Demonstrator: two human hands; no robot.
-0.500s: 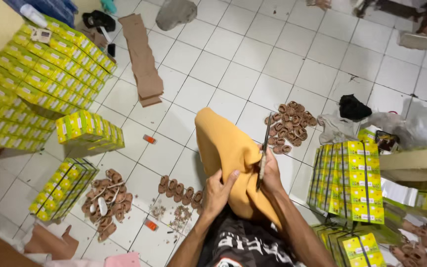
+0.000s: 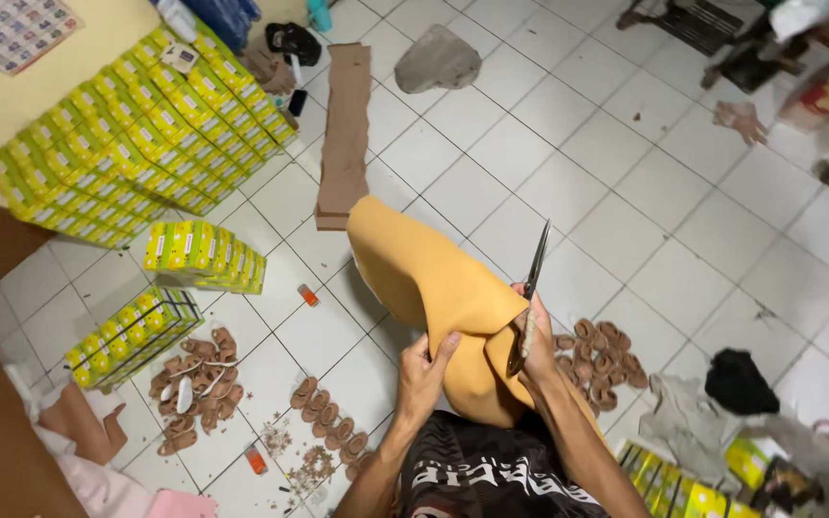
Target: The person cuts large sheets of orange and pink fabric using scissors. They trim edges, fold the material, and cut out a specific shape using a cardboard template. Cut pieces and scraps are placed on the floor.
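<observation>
The left hand [image 2: 422,376] pinches the tan sheet [image 2: 424,278] taut at lower centre so the right hand [image 2: 537,343], closed around scissors [image 2: 530,293], can cut.

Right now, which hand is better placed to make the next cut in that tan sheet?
Probably the right hand: it already grips the scissors, blades pointing up beside the tan sheet. The left hand is busy pinching the sheet's lower edge, holding it steady.

bare tiles [image 2: 568,144] ahead lie open, while brown cut pieces [image 2: 599,360] and yellow-green boxes [image 2: 136,134] crowd the sides.
</observation>
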